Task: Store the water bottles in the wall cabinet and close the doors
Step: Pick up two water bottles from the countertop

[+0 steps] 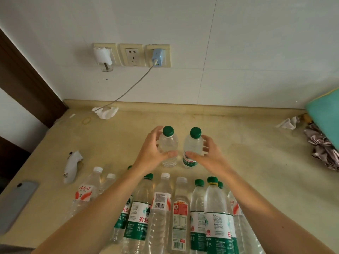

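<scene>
Our left hand [151, 153] curls round the unlabelled bottle [168, 146] and our right hand [206, 154] round the labelled bottle [192, 148], thumbs in front, both bottles upright on the counter [247, 153]. More bottles [165, 208] stand in a cluster nearer us.

Looks like a home, prob. a bedroom or dorm-type room. Beige countertop [238, 143] w/ a sock [72, 165], phone [16, 204], crumpled tissues [105, 111]. Wall sockets [131, 55] w/ a charger [157, 57] plugged in.
</scene>
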Tool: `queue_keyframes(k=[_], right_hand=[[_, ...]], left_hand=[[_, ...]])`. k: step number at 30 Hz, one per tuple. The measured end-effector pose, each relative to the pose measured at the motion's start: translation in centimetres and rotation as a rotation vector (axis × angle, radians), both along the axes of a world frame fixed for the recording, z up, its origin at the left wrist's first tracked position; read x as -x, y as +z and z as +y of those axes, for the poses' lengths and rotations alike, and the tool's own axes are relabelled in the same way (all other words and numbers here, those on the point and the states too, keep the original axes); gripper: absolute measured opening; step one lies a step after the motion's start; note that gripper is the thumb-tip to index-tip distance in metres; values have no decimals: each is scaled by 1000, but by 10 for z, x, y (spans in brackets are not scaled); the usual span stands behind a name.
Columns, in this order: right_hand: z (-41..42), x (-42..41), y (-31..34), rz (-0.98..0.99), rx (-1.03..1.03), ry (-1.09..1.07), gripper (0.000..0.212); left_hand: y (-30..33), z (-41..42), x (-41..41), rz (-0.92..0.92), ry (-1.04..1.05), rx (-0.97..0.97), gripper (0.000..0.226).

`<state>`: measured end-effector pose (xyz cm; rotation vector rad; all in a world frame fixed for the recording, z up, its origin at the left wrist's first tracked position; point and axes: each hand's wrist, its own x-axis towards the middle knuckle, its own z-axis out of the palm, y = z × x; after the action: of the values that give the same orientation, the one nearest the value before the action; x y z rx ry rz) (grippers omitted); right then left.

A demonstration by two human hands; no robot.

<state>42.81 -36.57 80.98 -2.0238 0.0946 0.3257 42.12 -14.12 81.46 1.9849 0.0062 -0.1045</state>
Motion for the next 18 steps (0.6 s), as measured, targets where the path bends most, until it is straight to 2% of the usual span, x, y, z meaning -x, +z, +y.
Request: queue_keyframes(k=[6, 12, 18], right_hand=[[3, -12, -30, 78, -16, 77, 84], [5, -15, -38, 69, -76, -10, 72], [3, -5, -21, -4, -157, -119, 60]], left_hand=[[-46, -6, 4, 158, 78, 115, 92], [-58, -7, -5, 128, 118, 131, 68], [-46, -8, -3, 96, 144, 148, 65]])
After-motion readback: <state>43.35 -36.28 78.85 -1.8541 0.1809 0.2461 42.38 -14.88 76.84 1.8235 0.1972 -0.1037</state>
